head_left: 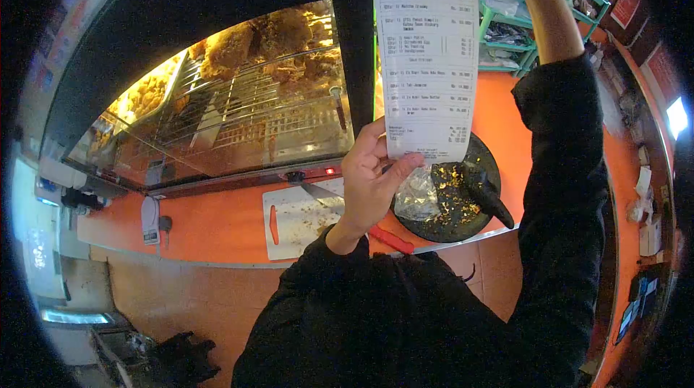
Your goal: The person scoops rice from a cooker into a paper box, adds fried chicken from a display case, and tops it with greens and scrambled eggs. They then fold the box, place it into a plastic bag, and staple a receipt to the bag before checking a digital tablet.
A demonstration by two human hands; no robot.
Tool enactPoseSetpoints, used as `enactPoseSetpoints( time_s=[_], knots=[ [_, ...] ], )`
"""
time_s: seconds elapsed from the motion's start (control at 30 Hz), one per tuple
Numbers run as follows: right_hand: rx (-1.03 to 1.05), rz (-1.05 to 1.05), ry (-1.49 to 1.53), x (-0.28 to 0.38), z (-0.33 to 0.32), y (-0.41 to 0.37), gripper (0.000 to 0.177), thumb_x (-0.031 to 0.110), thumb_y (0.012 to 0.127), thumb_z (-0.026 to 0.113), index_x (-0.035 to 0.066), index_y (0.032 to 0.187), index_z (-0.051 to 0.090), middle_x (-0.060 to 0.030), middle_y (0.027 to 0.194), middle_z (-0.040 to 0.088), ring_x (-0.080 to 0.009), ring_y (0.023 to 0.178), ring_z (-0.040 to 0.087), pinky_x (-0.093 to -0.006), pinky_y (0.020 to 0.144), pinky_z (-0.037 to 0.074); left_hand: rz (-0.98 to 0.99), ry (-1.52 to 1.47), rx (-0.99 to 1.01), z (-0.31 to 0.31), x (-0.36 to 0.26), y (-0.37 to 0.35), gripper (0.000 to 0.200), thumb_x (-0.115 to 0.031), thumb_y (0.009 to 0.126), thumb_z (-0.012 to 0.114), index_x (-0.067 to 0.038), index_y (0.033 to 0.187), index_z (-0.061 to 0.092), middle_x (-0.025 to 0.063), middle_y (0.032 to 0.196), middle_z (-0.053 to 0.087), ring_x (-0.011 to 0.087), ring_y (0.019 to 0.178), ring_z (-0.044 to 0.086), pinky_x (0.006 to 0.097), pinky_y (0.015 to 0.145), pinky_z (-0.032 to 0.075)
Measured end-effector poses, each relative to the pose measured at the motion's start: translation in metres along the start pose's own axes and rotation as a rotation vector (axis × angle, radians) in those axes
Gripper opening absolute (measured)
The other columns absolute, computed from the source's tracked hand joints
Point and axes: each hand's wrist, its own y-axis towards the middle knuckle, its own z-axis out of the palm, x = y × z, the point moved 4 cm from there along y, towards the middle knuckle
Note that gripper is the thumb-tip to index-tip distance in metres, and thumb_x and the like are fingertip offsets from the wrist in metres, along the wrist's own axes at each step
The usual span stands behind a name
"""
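A long printed receipt [426, 62] hangs upright in front of me. My left hand [371, 182] pinches its lower left edge between thumb and fingers. Up at the top right my right forearm [549, 15] reaches past the frame's edge, so that hand is out of sight. Behind and below the receipt sits a dark stone mortar [444, 227] with yellow and red bits in it. A pestle [486, 193] rests on its right side, and a crumpled clear plastic bag [417, 198] lies at its left. Beside my left wrist is a knife with a red handle [390, 239], partly hidden.
A white cutting board [289, 222] with crumbs lies on the orange counter [210, 232]. A lit glass display case [238, 84] holding fried chicken stands at the left. Green shelves [506, 33] with bagged items are at the back right.
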Motion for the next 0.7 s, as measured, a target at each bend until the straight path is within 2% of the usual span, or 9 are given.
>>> enactPoseSetpoints(
  time_s=[0.07,0.17,0.27,0.37,0.47,0.57,0.6,0.7],
  knots=[
    [-0.015,-0.029,0.085,0.000,0.001,-0.003,0.016,0.015,0.071,0.064,0.001,0.068,0.059,-0.0061,0.055,0.055,-0.0110,0.050,0.050,-0.0270,0.048,0.040,0.021,0.008,-0.014,0.000,-0.001,0.000,0.046,0.001,0.074,0.060,0.003,0.115,0.037,0.0134,0.092,0.060,0.0157,0.085,0.057,0.0263,0.075,0.045],
    [-0.036,-0.057,0.007,0.003,0.000,-0.004,0.018,0.016,0.070,0.065,0.001,0.066,0.057,-0.0064,0.053,0.052,-0.0117,0.048,0.048,-0.0277,0.044,0.037,0.023,0.006,-0.046,-0.001,-0.001,0.000,0.045,0.000,0.075,0.059,0.003,0.114,0.038,0.0132,0.091,0.060,0.0155,0.083,0.058,0.0260,0.074,0.046],
    [-0.026,0.004,-0.008,0.008,0.004,-0.007,0.018,0.016,0.069,0.065,0.002,0.064,0.056,-0.0061,0.053,0.050,-0.0160,0.049,0.047,-0.0298,0.047,0.036,0.037,0.022,-0.065,-0.010,0.004,0.003,0.043,-0.001,0.075,0.059,0.003,0.113,0.039,0.0129,0.091,0.060,0.0152,0.083,0.058,0.0257,0.073,0.046],
    [-0.211,-0.504,-0.216,0.009,0.003,-0.012,0.019,0.016,0.068,0.066,0.003,0.062,0.054,-0.0058,0.058,0.048,-0.0204,0.056,0.046,-0.0320,0.054,0.037,0.069,0.037,-0.063,-0.010,0.006,0.003,0.043,-0.001,0.075,0.060,0.002,0.112,0.040,0.0126,0.091,0.060,0.0147,0.082,0.058,0.0255,0.072,0.046],
    [-0.195,-0.593,-0.308,0.018,-0.001,-0.019,0.019,0.017,0.067,0.064,0.003,0.061,0.052,-0.0053,0.063,0.046,-0.0232,0.061,0.045,-0.0339,0.059,0.037,0.062,0.073,-0.074,-0.009,0.005,0.002,0.043,-0.001,0.074,0.060,0.002,0.112,0.040,0.0122,0.091,0.060,0.0144,0.082,0.058,0.0254,0.072,0.046],
    [-0.250,-0.752,-0.342,0.030,-0.003,-0.025,0.020,0.016,0.067,0.064,0.004,0.060,0.051,-0.0046,0.065,0.046,-0.0211,0.063,0.045,-0.0329,0.059,0.036,0.065,0.073,-0.083,-0.009,0.007,0.003,0.042,-0.001,0.075,0.060,0.003,0.111,0.040,0.0119,0.092,0.060,0.0144,0.083,0.058,0.0256,0.072,0.046],
    [-0.120,-0.720,-0.404,0.034,-0.006,-0.025,0.014,0.014,0.069,0.061,0.004,0.064,0.052,-0.0040,0.067,0.047,-0.0201,0.066,0.045,-0.0319,0.060,0.037,0.064,0.079,-0.087,-0.009,0.008,0.003,0.042,-0.001,0.075,0.060,0.003,0.111,0.040,0.0118,0.092,0.060,0.0144,0.083,0.058,0.0257,0.072,0.045],
    [-0.046,-0.707,-0.276,0.027,0.007,-0.026,0.008,0.011,0.072,0.057,0.005,0.069,0.052,-0.0034,0.069,0.047,-0.0189,0.067,0.044,-0.0303,0.060,0.037,0.077,0.084,-0.085,-0.010,0.011,0.005,0.042,-0.001,0.075,0.060,0.004,0.111,0.040,0.0118,0.094,0.059,0.0145,0.084,0.057,0.0261,0.074,0.045]
  ],
)
